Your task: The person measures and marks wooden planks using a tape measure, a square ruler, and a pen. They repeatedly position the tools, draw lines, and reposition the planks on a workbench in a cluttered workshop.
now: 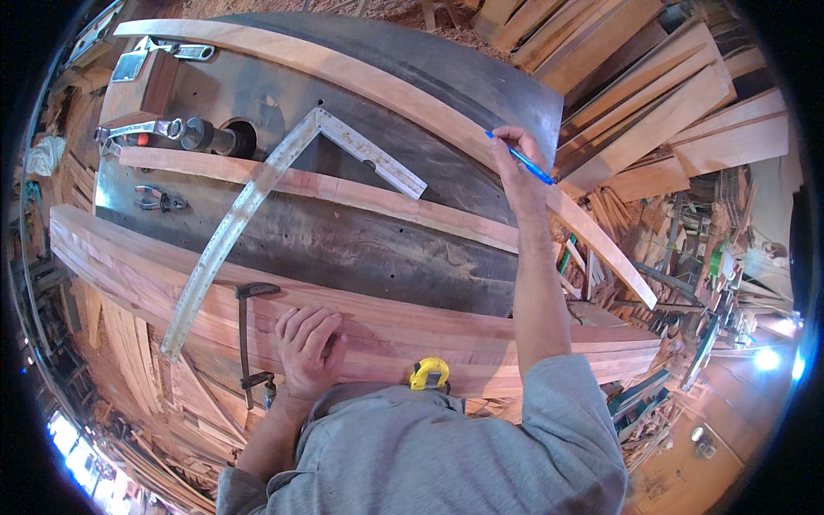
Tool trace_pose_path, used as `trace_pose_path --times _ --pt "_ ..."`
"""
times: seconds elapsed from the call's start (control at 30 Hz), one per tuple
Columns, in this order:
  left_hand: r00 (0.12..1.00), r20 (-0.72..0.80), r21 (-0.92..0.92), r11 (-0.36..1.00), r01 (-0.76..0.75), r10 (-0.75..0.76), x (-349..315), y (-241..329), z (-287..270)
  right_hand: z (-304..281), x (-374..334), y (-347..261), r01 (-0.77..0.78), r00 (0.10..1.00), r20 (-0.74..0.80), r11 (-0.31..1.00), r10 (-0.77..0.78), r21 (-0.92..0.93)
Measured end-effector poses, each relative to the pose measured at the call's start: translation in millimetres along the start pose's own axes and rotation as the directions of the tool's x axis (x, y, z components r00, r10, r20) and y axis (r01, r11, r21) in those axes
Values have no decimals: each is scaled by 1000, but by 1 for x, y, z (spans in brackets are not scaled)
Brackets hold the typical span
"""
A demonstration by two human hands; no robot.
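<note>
My right hand [520, 176] pinches a blue pen [532, 165] at the long pale wooden strip [378, 81], which crosses the far side of the dark metal machine table [403, 266]. My left hand [307, 348] rests on the near stack of reddish boards [172, 266], its fingers loosely bent and a little apart, with nothing seen in them. Beside it, a bar clamp [244, 330] grips the stack's edge. A metal framing square [273, 167] lies across the table, a narrower wooden strip [438, 211] and the boards. A yellow tape measure [429, 374] sits close to my body.
Pliers [160, 199], a wrench [142, 130], a dark cylindrical spindle [204, 136] and a wooden block [142, 90] occupy the table's left end. Planks [635, 112] are piled beyond the right end. Offcuts [129, 352] and sawdust cover the floor at left.
</note>
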State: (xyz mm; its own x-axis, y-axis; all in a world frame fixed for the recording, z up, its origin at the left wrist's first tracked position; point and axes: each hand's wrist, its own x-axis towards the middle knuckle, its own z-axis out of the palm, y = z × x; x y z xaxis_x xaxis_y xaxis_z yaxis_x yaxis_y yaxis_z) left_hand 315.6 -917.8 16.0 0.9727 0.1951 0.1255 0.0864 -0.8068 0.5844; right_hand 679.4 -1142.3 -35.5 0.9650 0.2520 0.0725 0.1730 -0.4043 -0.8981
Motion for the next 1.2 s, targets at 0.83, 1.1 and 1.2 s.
trace_pose_path --times 0.83,1.1,1.2 --pt "1000 18 -26 1000 2 -2 0 -4 -1 16 12 19 201 979 35 941 -199 -273" --pt "1000 5 -29 1000 3 -3 1 -2 -2 13 8 32 94 985 -131 988 -110 -119" --pt "1000 21 -33 999 23 -22 -1 -2 -1 13 10 21 101 986 -112 978 -123 -181"
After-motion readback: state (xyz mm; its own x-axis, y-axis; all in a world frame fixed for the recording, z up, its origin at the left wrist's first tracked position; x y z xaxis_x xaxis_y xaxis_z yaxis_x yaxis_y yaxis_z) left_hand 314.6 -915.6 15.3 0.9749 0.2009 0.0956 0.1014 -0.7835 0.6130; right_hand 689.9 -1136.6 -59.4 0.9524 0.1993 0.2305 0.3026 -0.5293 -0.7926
